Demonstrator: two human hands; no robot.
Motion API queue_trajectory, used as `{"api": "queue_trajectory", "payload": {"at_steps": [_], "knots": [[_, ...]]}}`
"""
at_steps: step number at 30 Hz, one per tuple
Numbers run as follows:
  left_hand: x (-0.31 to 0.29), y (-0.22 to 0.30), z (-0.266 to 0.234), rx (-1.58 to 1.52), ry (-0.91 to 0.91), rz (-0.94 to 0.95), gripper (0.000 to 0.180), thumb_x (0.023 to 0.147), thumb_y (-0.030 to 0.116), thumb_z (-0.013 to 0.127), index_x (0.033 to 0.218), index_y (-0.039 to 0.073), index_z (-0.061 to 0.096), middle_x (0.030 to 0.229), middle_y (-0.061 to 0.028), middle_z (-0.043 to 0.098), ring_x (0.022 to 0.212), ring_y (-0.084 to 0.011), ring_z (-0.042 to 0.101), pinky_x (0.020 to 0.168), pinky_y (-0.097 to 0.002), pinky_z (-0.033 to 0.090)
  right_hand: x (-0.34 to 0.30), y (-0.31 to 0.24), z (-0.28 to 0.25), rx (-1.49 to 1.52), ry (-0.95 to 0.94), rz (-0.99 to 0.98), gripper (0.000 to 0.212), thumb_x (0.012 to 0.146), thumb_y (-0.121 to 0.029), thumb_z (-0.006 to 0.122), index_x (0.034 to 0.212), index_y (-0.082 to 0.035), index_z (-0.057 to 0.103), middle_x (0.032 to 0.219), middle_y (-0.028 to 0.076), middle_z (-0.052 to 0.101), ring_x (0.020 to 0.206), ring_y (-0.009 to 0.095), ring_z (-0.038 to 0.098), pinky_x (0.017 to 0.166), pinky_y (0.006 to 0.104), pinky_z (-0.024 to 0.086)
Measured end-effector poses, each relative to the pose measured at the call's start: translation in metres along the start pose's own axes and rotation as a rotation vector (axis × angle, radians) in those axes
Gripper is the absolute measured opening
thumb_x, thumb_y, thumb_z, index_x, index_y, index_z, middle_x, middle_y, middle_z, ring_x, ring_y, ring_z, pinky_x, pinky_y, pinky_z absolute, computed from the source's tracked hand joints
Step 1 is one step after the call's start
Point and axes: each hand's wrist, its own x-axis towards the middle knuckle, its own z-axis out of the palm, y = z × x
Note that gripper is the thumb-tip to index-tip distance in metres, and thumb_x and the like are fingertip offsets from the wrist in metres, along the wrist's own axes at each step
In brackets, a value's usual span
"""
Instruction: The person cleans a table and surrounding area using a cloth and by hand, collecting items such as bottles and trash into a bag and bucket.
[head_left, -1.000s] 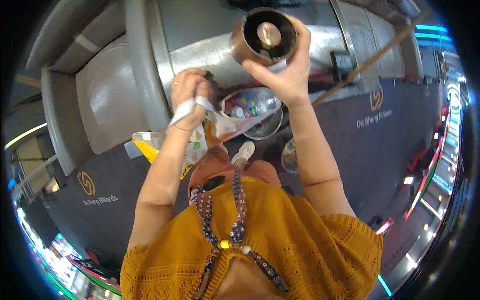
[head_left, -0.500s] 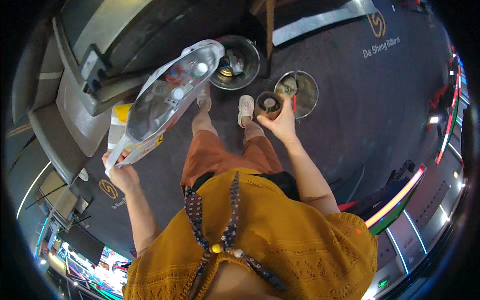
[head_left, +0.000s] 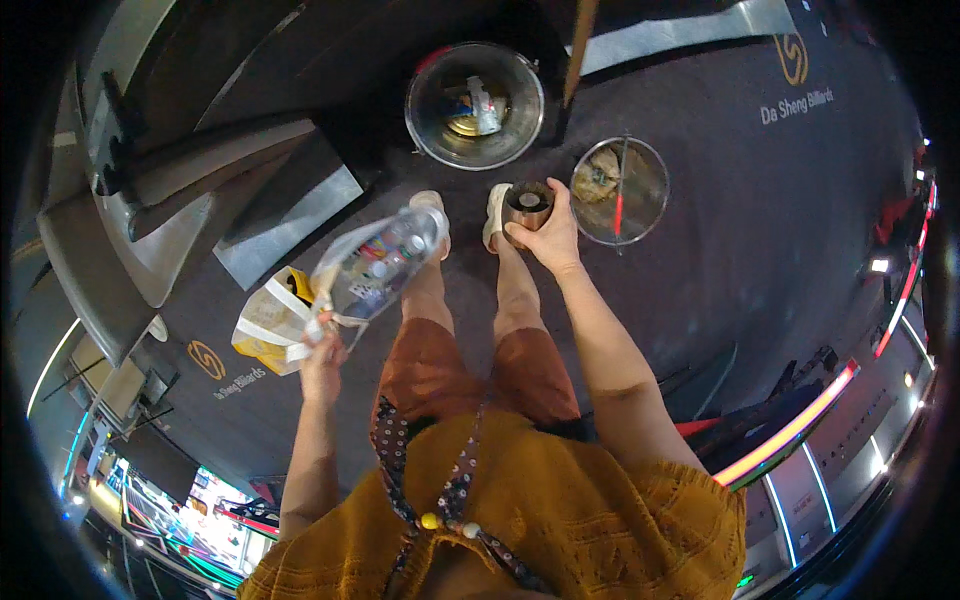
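My left hand (head_left: 322,362) is closed round the white straps of a carrier bag (head_left: 350,300) with a silvery inside. Several plastic bottles (head_left: 395,255) with white caps lie in it. A yellow and white part (head_left: 270,325) hangs to its left; whether this is a second bag, I cannot tell. My right hand (head_left: 552,238) grips a dark brown cylindrical cup (head_left: 528,218) by its side, above my right shoe. Its inside is dark with a pale round spot. Just right of that hand stands a metal bucket (head_left: 652,225) with a greyish rag (head_left: 597,178) and a red-handled tool (head_left: 619,205).
A larger metal bucket (head_left: 425,140) with crumpled litter (head_left: 485,108) stands ahead of my feet. Grey seating (head_left: 95,285) lines the left side. A wooden stick (head_left: 580,50) rises beside the larger bucket. A lit red-edged table (head_left: 800,420) is at right.
My left hand has moved right and forward, and the bag has swung lower, nearer my legs. My right hand has drawn the cup slightly left, away from the smaller bucket.
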Motion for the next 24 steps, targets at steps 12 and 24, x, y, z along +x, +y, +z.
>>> {"api": "queue_trajectory", "payload": {"at_steps": [12,24], "knots": [[0.138,-0.051,0.083,0.48,-0.209,0.46,0.079,0.064,0.002,0.069,0.128,0.012,0.024,0.101,-0.0076,0.04,0.083,-0.0144,0.046,0.063,-0.0227,0.042,0.029,-0.046,0.126,0.239,-0.055,-0.124,0.089,0.047,-0.017,0.077,0.12,0.002,0.029,0.108,0.019,0.045,0.1,0.033,0.044,0.088,0.0387,0.035],[0.259,-0.065,0.155,0.751,-0.202,0.856,0.086,0.043,0.033,0.08,0.114,0.004,0.042,0.102,-0.0137,0.05,0.097,-0.0299,0.046,0.083,-0.0385,0.037,0.125,0.014,0.118,0.7,-0.676,0.157,0.068,0.064,-0.016,0.068,0.121,-0.004,0.035,0.109,0.017,0.048,0.108,0.026,0.042,0.086,0.0315,0.038]]}}
